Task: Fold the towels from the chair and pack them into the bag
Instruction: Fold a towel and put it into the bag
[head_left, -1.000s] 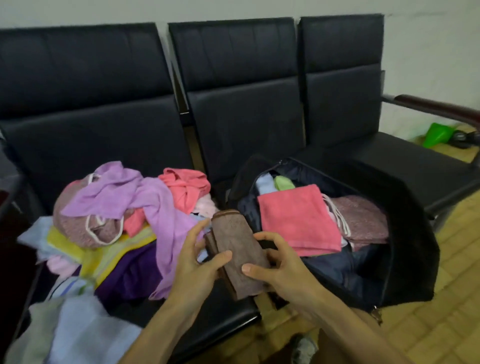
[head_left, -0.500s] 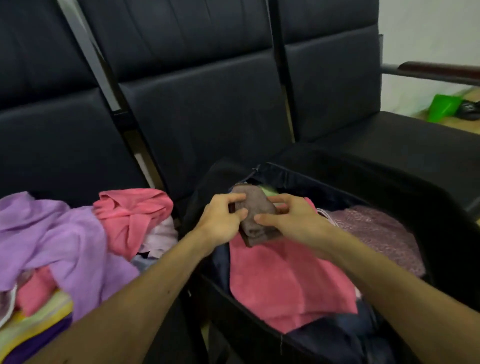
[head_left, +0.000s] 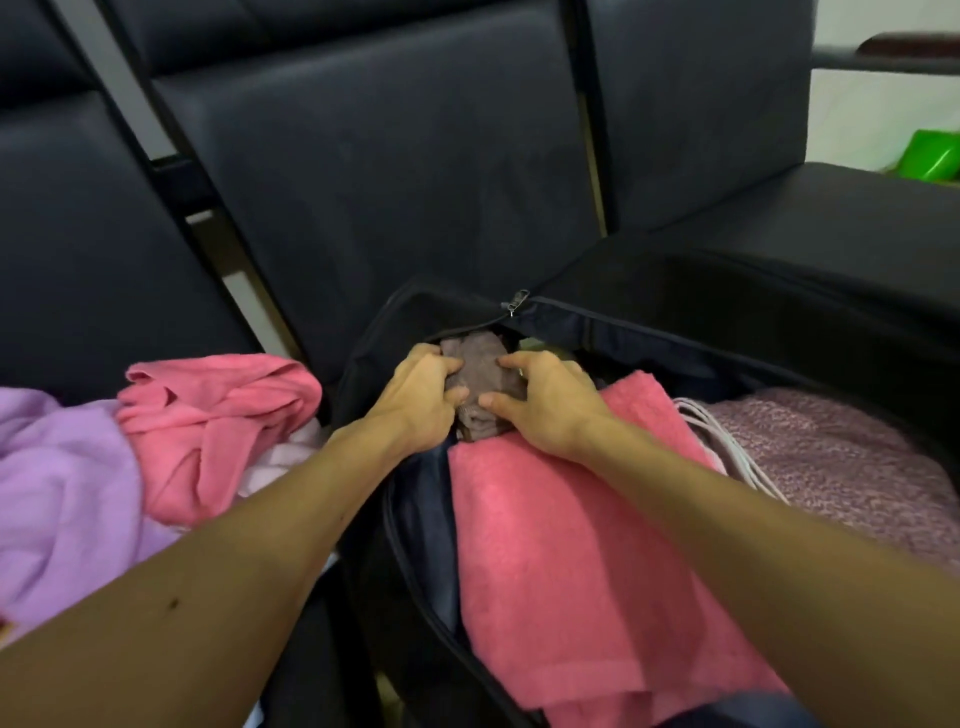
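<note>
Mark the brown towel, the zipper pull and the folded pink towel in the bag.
brown towel (head_left: 480, 371): head view, bunched upper part.
zipper pull (head_left: 516, 300): head view, metal slider.
folded pink towel (head_left: 561, 545): head view, flat top face.

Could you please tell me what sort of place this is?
Probably a waiting room or lobby, though not certainly: a row of linked black padded chairs with a dark armrest stands against a plain white wall.
</note>
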